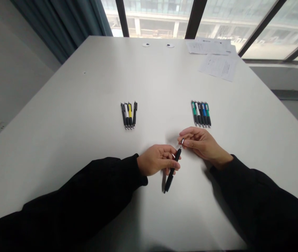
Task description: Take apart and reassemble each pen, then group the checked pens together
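Observation:
A black pen is gripped between the thumb and fingers of my left hand, its clip end slanting down toward me. At its upper end, my right hand pinches a small silver pen tip between thumb and fingers. A thin piece shows between this tip and the black barrel. Beyond my left hand lies a group of pens in black, white and yellow. Just past my right hand sits another row of pens in green, white, black and blue.
The white table reaches to the windows. Printed papers lie at its far right corner. Two white oval pieces with dark spots are at the back edge. A blue-grey curtain hangs at the far left.

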Action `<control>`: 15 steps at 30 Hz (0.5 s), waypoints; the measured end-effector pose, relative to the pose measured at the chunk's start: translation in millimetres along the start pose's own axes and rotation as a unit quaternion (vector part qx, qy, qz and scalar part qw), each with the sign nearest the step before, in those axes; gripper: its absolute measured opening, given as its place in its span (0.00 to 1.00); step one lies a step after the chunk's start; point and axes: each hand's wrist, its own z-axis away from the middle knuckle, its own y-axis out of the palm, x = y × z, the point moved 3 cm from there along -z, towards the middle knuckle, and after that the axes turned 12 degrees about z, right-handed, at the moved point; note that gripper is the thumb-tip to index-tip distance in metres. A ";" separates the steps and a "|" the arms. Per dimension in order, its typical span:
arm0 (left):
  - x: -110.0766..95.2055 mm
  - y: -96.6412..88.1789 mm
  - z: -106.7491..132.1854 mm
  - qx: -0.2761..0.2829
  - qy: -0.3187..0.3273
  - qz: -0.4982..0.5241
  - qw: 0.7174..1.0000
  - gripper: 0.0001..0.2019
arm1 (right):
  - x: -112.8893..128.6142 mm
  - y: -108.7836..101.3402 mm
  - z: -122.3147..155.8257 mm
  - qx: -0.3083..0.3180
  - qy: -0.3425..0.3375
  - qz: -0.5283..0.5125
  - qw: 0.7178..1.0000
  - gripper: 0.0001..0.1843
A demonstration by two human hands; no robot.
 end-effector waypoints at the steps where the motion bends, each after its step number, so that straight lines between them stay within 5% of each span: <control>1: -0.2 -0.1 0.0 -0.001 0.001 -0.003 1.000 0.22 | -0.7 -0.2 0.6 0.008 0.001 0.002 1.000 0.14; 15: 1.3 -2.8 -0.6 -0.005 0.007 -0.018 1.000 0.20 | 6.1 3.3 4.1 0.091 -0.010 0.089 0.992 0.11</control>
